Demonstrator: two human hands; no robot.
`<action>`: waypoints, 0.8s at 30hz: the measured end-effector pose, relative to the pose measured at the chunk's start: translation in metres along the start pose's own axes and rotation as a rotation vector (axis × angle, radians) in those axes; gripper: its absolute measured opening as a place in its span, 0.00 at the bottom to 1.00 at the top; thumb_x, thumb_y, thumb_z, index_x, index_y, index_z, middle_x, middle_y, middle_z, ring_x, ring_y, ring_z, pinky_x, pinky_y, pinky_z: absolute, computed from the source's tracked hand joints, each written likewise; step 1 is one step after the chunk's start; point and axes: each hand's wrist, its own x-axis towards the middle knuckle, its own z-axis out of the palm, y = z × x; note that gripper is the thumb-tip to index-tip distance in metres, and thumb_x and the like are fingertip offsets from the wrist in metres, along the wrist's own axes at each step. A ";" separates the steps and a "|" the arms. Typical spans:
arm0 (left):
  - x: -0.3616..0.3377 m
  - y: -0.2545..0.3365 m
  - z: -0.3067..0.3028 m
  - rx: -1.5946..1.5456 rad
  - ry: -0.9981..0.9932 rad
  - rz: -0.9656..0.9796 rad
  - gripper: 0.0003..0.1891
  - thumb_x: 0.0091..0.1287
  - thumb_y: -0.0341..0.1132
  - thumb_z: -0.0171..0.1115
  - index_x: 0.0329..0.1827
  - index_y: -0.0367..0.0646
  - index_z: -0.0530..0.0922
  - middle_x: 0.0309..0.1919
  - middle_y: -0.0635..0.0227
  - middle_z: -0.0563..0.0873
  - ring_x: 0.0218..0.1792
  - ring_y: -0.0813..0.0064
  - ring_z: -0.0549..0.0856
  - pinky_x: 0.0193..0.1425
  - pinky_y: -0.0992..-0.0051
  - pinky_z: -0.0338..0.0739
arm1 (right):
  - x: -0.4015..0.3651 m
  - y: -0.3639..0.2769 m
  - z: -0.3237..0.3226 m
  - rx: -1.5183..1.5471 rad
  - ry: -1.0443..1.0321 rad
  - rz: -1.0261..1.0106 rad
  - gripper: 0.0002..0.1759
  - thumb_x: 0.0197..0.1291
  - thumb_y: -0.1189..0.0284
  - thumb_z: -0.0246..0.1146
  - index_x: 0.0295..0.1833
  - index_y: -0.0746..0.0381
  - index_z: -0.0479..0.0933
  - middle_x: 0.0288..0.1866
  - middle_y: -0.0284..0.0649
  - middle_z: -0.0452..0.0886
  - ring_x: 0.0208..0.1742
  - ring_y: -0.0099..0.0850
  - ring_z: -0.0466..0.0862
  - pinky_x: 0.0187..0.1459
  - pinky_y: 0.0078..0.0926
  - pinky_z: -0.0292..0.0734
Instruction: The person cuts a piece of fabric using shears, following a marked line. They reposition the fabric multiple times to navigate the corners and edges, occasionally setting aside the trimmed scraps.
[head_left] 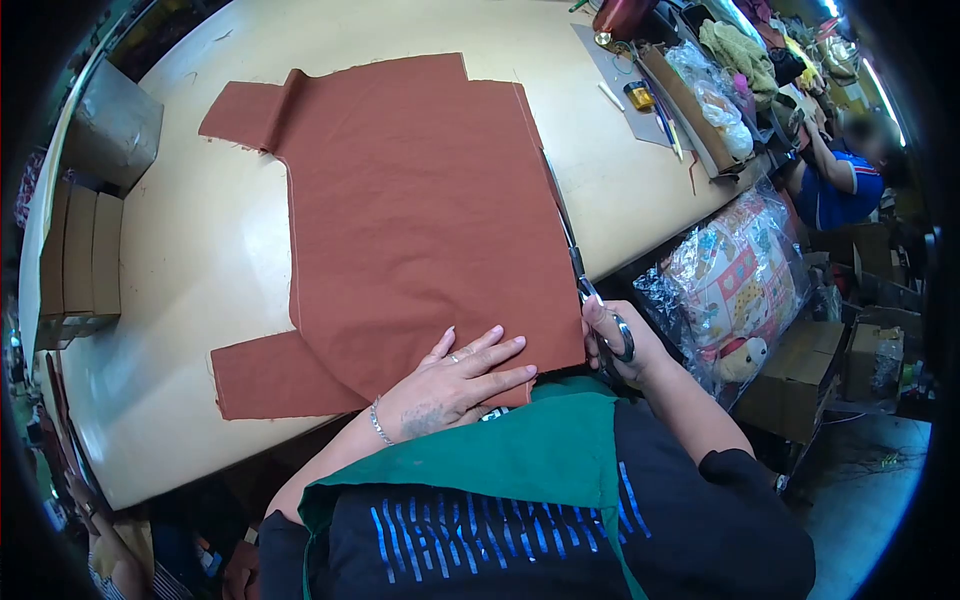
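Observation:
A rust-brown piece of cut fabric (420, 220) lies flat on a pale wooden table (200, 250). My left hand (455, 385) rests flat on the fabric's near edge, fingers spread, with a ring and a bracelet on it. My right hand (620, 345) grips a pair of scissors (585, 285) at the fabric's right edge. The blades point away from me along that edge.
Cardboard boxes (80, 255) stand at the table's left side. Tools, a yellow tape and bagged items (700, 90) crowd the far right end. A plastic-wrapped bundle (730, 280) and boxes (800, 375) sit on the floor to the right. Another person (845, 180) in blue sits beyond.

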 end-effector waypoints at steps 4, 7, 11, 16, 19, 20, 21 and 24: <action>-0.001 0.000 0.000 0.001 0.011 0.008 0.28 0.64 0.41 0.51 0.68 0.63 0.57 0.70 0.71 0.53 0.71 0.64 0.51 0.67 0.43 0.45 | -0.002 0.001 0.001 0.041 0.020 0.018 0.35 0.45 0.37 0.58 0.21 0.62 0.69 0.13 0.32 0.66 0.13 0.21 0.67 0.17 0.18 0.66; -0.002 -0.001 0.001 -0.022 0.027 0.010 0.28 0.63 0.39 0.52 0.68 0.64 0.57 0.70 0.72 0.53 0.71 0.64 0.51 0.67 0.43 0.45 | -0.005 0.000 0.002 0.015 0.027 0.011 0.34 0.46 0.38 0.59 0.21 0.61 0.69 0.13 0.32 0.66 0.13 0.20 0.67 0.16 0.17 0.65; -0.003 -0.001 0.000 -0.028 0.024 0.015 0.30 0.62 0.38 0.52 0.68 0.64 0.57 0.70 0.73 0.53 0.71 0.65 0.51 0.67 0.44 0.45 | -0.006 0.003 0.001 -0.013 0.035 -0.003 0.33 0.48 0.39 0.58 0.21 0.62 0.69 0.14 0.31 0.66 0.14 0.19 0.67 0.15 0.16 0.65; -0.003 -0.001 0.001 -0.031 0.022 0.014 0.31 0.61 0.37 0.53 0.68 0.64 0.57 0.70 0.73 0.52 0.71 0.66 0.50 0.68 0.45 0.45 | -0.010 0.001 0.004 -0.072 0.058 0.018 0.31 0.52 0.40 0.56 0.23 0.61 0.69 0.16 0.32 0.69 0.13 0.18 0.67 0.15 0.13 0.63; -0.004 -0.002 0.000 -0.032 0.024 0.021 0.30 0.61 0.37 0.53 0.68 0.64 0.57 0.70 0.73 0.53 0.71 0.65 0.51 0.67 0.45 0.45 | -0.010 0.002 0.005 -0.055 0.074 0.029 0.31 0.51 0.41 0.57 0.22 0.60 0.69 0.15 0.31 0.69 0.12 0.18 0.67 0.14 0.13 0.62; -0.004 -0.002 0.000 -0.037 0.024 0.020 0.30 0.61 0.37 0.53 0.68 0.64 0.57 0.70 0.73 0.53 0.71 0.65 0.51 0.67 0.45 0.45 | -0.010 0.003 0.006 -0.050 0.079 0.035 0.30 0.51 0.41 0.58 0.22 0.60 0.69 0.15 0.31 0.69 0.12 0.17 0.67 0.13 0.13 0.61; -0.004 -0.002 0.000 -0.042 0.025 0.020 0.30 0.61 0.37 0.52 0.68 0.64 0.57 0.70 0.72 0.53 0.71 0.65 0.51 0.67 0.45 0.45 | -0.010 0.004 0.006 -0.061 0.087 0.043 0.30 0.52 0.42 0.58 0.22 0.60 0.69 0.15 0.31 0.69 0.12 0.17 0.67 0.13 0.12 0.61; -0.004 -0.002 -0.001 -0.054 0.018 0.018 0.29 0.62 0.38 0.52 0.68 0.64 0.58 0.70 0.72 0.54 0.71 0.64 0.51 0.67 0.45 0.45 | -0.010 0.005 0.007 -0.080 0.104 0.065 0.28 0.53 0.44 0.59 0.22 0.61 0.69 0.13 0.31 0.68 0.11 0.17 0.67 0.12 0.13 0.60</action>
